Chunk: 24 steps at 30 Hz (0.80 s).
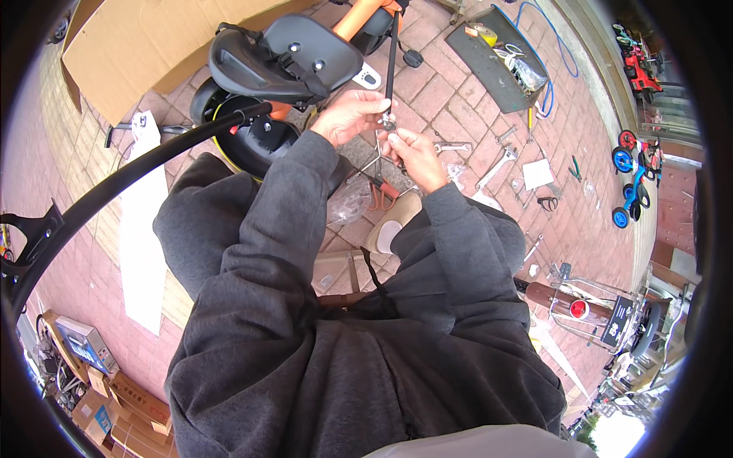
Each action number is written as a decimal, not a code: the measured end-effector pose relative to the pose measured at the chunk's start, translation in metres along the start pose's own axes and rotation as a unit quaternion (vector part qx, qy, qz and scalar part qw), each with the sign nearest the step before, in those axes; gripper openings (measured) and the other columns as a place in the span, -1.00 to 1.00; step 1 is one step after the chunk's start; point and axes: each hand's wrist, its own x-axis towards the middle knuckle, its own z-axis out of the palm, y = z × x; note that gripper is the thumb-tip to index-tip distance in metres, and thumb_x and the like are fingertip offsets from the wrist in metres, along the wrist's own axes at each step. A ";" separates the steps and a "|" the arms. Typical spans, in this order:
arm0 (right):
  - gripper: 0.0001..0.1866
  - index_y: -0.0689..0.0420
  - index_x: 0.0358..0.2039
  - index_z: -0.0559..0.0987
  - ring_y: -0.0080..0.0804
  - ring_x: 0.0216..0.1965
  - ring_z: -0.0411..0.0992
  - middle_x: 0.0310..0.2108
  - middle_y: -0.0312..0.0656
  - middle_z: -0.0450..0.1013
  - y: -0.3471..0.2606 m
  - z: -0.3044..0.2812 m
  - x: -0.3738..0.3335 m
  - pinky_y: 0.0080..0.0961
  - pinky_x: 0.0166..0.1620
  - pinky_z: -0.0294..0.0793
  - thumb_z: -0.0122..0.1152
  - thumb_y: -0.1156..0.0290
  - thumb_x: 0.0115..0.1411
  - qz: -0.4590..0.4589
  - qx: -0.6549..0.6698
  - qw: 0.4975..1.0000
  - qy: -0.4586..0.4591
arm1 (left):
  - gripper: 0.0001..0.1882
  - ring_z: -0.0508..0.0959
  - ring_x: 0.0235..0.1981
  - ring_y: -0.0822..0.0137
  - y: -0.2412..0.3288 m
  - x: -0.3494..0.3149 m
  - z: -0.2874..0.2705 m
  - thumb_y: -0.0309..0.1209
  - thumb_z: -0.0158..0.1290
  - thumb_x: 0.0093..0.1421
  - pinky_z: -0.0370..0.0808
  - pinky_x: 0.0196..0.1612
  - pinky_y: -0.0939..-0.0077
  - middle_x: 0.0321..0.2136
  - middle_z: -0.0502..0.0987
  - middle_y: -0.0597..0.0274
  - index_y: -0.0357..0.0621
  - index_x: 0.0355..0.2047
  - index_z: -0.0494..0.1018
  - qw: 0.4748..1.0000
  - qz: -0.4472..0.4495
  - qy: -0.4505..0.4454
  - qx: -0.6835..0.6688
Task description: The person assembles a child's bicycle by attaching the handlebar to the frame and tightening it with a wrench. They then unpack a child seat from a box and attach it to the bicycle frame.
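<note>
A thin black rod (392, 69) comes down from the orange frame (356, 18) of a child's ride-on. Small shiny metal hardware (389, 122) sits at the rod's lower end. My left hand (347, 116) is closed, thumb and fingers gripping the rod just at that hardware. From the right, my right hand (417, 156) pinches the hardware's lower side; its exact shape is too small to make out. Left of my hands is the ride-on's black seat (282, 57), with a round black part (263, 137) below it. Scissors with orange-red handles (383, 195) lie beneath my right hand.
Wrenches (498, 166), green-handled pliers (576, 168) and a white paper (537, 174) lie on the brick paving at right. A black tool tray (496, 76) stands beyond. A curved black bar (130, 169) crosses the left side, near a big cardboard box (145, 53).
</note>
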 end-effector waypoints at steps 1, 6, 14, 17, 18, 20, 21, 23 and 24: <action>-0.76 0.23 -0.28 0.50 -0.72 -0.54 0.25 -0.54 -0.40 0.39 0.001 0.001 0.000 -0.75 -0.44 0.27 -0.06 0.33 0.26 -0.017 0.019 1.000 -0.004 | -0.79 0.51 -0.39 0.43 0.001 0.001 0.000 -0.37 0.09 0.13 0.43 -0.27 0.56 -0.42 0.53 0.22 -0.25 -0.28 0.47 1.000 0.001 0.001 -0.010; -0.73 0.26 -0.26 0.49 -0.66 -0.48 0.29 -0.50 -0.32 0.40 0.008 0.015 0.002 -0.69 -0.37 0.31 -0.05 0.30 0.26 -0.047 0.144 0.988 0.005 | -0.75 0.50 -0.45 0.45 -0.002 0.004 0.004 -0.36 0.04 0.16 0.45 -0.33 0.57 -0.45 0.53 0.25 -0.28 -0.22 0.46 1.000 0.024 -0.011 -0.017; -0.75 0.26 -0.27 0.49 -0.63 -0.51 0.29 -0.51 -0.32 0.39 0.005 0.023 0.003 -0.67 -0.40 0.31 -0.07 0.34 0.26 -0.087 0.130 0.986 0.054 | -0.78 0.45 -0.57 0.49 -0.002 0.006 0.008 -0.38 0.05 0.15 0.39 -0.51 0.64 -0.49 0.51 0.23 -0.29 -0.25 0.45 0.998 0.021 -0.041 -0.043; -0.76 0.26 -0.34 0.50 -0.64 -0.55 0.27 -0.55 -0.36 0.39 0.003 0.013 0.003 -0.66 -0.43 0.29 -0.07 0.36 0.25 -0.074 0.039 0.995 0.046 | -0.80 0.43 -0.57 0.49 -0.003 0.005 0.010 -0.38 0.07 0.13 0.38 -0.50 0.60 -0.52 0.51 0.29 -0.26 -0.30 0.49 0.999 0.027 0.020 0.006; -0.76 0.26 -0.38 0.50 -0.64 -0.56 0.27 -0.58 -0.36 0.38 0.000 0.008 0.003 -0.64 -0.44 0.28 -0.06 0.36 0.24 -0.064 0.002 0.997 0.042 | -0.81 0.43 -0.57 0.50 -0.003 0.005 0.009 -0.38 0.08 0.13 0.37 -0.50 0.60 -0.52 0.51 0.30 -0.25 -0.31 0.49 0.999 0.032 0.026 0.005; -0.76 0.26 -0.41 0.50 -0.64 -0.57 0.26 -0.61 -0.37 0.37 -0.012 0.000 0.003 -0.63 -0.46 0.27 -0.04 0.35 0.23 -0.067 -0.093 0.993 0.019 | -0.81 0.43 -0.57 0.50 -0.004 0.005 0.008 -0.37 0.09 0.12 0.35 -0.50 0.61 -0.52 0.51 0.33 -0.23 -0.32 0.50 0.999 0.042 0.024 -0.004; -0.75 0.27 -0.40 0.50 -0.66 -0.58 0.25 -0.63 -0.39 0.35 -0.022 -0.004 0.005 -0.63 -0.46 0.26 -0.04 0.34 0.23 -0.080 -0.150 0.985 0.002 | -0.82 0.43 -0.55 0.50 -0.004 0.005 0.006 -0.38 0.10 0.11 0.35 -0.48 0.62 -0.52 0.51 0.33 -0.23 -0.32 0.50 0.998 0.046 0.044 0.016; -0.78 0.27 -0.42 0.50 -0.45 -0.59 0.36 -0.65 -0.22 0.40 -0.049 -0.014 0.008 -0.44 -0.49 0.31 0.02 0.36 0.17 -0.057 -0.320 0.945 -0.038 | -0.83 0.44 -0.53 0.51 -0.002 0.005 0.003 -0.39 0.10 0.10 0.34 -0.44 0.65 -0.52 0.50 0.35 -0.22 -0.33 0.50 0.996 0.060 0.046 0.047; -0.80 0.26 -0.42 0.51 -0.34 -0.56 0.39 -0.62 -0.15 0.41 -0.064 -0.015 0.014 -0.37 -0.48 0.32 0.02 0.37 0.15 -0.087 -0.411 0.905 -0.060 | -0.83 0.44 -0.51 0.52 -0.001 0.005 0.002 -0.40 0.10 0.10 0.34 -0.42 0.65 -0.52 0.51 0.36 -0.22 -0.33 0.51 0.996 0.051 0.048 0.060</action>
